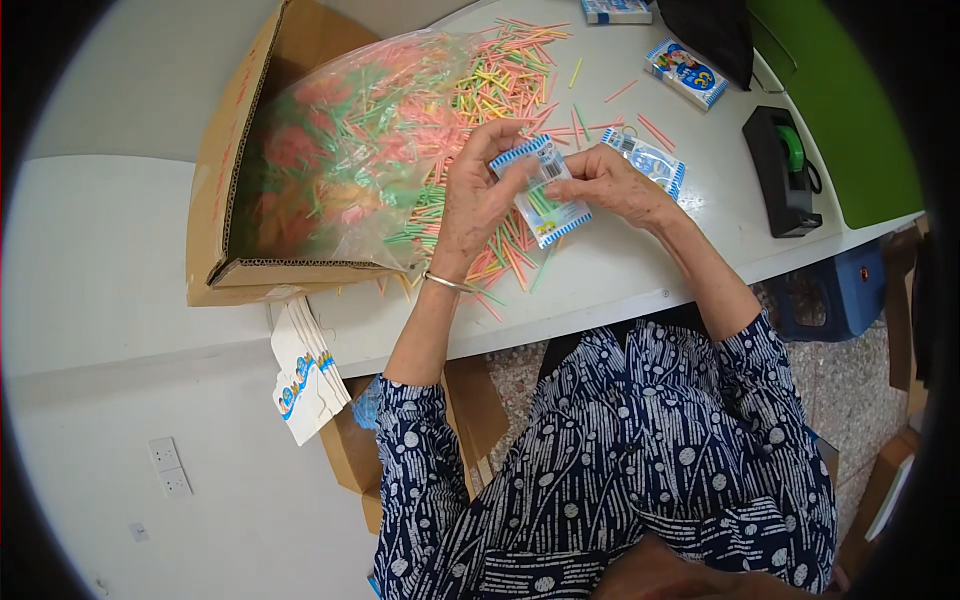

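Note:
Over the table's near part, both my hands hold one flat blue-and-white packet (558, 222) with green sticks showing through its clear part. My left hand (482, 190) grips its left side, the thumb lying across the front. The right hand (618, 185) pinches its right edge between thumb and fingers. Beneath and behind my hands spreads a loose heap of thin pink, green and yellow sticks (500, 88). Another blue-and-white packet (652, 165) lies on the table just beyond my right hand, with a rubber band near it.
An open cardboard box (215, 200) at left holds a clear plastic bag (345, 130) of sticks. At right stand a black tape dispenser (778, 185), a small printed box (686, 74) and a black bag (708, 35). Folded white cartons (305, 375) hang by the table's front edge.

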Available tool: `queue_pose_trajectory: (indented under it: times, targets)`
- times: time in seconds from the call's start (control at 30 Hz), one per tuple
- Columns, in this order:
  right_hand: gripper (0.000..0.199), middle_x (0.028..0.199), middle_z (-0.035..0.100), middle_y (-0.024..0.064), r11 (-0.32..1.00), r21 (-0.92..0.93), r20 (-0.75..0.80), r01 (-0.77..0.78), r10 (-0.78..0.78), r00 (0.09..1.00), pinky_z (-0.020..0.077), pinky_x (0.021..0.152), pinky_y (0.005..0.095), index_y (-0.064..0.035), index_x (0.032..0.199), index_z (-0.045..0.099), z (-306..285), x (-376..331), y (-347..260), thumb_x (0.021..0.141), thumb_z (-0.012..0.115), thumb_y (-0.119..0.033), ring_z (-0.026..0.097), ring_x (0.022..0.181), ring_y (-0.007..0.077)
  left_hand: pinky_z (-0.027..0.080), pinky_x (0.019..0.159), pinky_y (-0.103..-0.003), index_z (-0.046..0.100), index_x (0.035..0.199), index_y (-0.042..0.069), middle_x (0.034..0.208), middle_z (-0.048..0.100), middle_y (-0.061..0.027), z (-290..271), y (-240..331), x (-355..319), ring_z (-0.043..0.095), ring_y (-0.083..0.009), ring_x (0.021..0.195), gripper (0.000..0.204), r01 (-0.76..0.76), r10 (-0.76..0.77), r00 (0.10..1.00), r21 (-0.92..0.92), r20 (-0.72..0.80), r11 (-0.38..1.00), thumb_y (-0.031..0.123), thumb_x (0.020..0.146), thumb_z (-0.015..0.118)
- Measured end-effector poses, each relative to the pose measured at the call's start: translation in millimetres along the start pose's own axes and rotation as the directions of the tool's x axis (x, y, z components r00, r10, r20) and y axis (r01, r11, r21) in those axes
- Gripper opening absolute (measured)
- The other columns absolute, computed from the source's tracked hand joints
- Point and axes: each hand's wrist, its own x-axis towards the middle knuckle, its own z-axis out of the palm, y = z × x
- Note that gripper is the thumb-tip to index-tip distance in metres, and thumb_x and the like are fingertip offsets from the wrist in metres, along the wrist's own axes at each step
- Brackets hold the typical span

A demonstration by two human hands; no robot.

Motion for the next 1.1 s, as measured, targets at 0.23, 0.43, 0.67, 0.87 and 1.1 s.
queue_pose_trajectory:
  times: [0.23, 0.43, 0.67, 0.87, 1.1]
  targets:
    - [0.023, 0.078, 0.066, 0.0003, 1.000, 0.009, -0.053, -0.012, 0.013, 0.998, 0.0413, 0.062, 0.0202, -0.0006, 0.090, 0.069, -1, -11, 3, 0.081, 0.072, -0.021, 0.056, 0.070, 0.0036, 0.050, 0.080, -0.027, 0.057, 0.109, 0.000, 0.097, 0.063, -0.0069, 8, 3, 2, 0.060, -0.0126, 0.091, 0.029, 0.082, -0.090, 0.992, 0.091, 0.083, 0.992, 0.003, 0.081, 0.065]
    - [0.023, 0.063, 0.058, -0.0038, 0.992, -0.111, -0.175, -0.061, 0.041, 0.984, 0.0322, 0.051, 0.0227, -0.0033, 0.074, 0.069, -18, -38, -6, 0.080, 0.073, -0.025, 0.047, 0.058, 0.0026, 0.050, 0.076, -0.025, 0.050, 0.117, 0.000, 0.105, 0.059, -0.0079, 29, 3, -1, 0.059, -0.0111, 0.089, 0.038, 0.050, -0.037, 0.995, -0.149, 0.089, 0.988, 0.002, 0.083, 0.065]
    - [0.035, 0.075, 0.064, 0.0050, 0.884, -0.382, -0.409, -0.271, 0.101, 0.907, 0.0410, 0.060, 0.0228, -0.0008, 0.083, 0.070, -105, -102, -21, 0.077, 0.073, -0.035, 0.056, 0.067, 0.0100, 0.050, 0.074, -0.022, 0.049, 0.119, 0.001, 0.106, 0.057, -0.0069, 12, -10, -13, 0.059, -0.0097, 0.085, 0.039, 0.130, -0.127, 0.990, -0.047, 0.063, 0.990, 0.003, 0.083, 0.066]
    - [0.048, 0.115, 0.057, 0.0178, 0.283, -0.847, -0.531, -0.449, -0.425, 0.733, 0.0417, 0.091, 0.0409, 0.0009, 0.113, 0.059, -92, -98, -11, 0.078, 0.071, -0.030, 0.052, 0.108, 0.0313, 0.049, 0.084, -0.026, 0.052, 0.118, 0.001, 0.107, 0.057, -0.0055, 21, -14, -18, 0.057, -0.0108, 0.092, 0.033, 0.169, -0.169, 0.980, 0.008, 0.108, 0.986, 0.002, 0.086, 0.063]
    - [0.033, 0.105, 0.057, 0.0142, 0.250, -0.932, -0.346, -0.264, -0.388, 0.854, 0.0433, 0.087, 0.0400, 0.0005, 0.105, 0.063, -63, -54, 19, 0.081, 0.067, -0.022, 0.052, 0.100, 0.0316, 0.051, 0.075, -0.025, 0.055, 0.111, 0.001, 0.103, 0.059, -0.0057, 29, -18, -12, 0.061, -0.0107, 0.084, 0.032, 0.113, -0.119, 0.987, 0.063, 0.106, 0.992, 0.009, 0.084, 0.068]
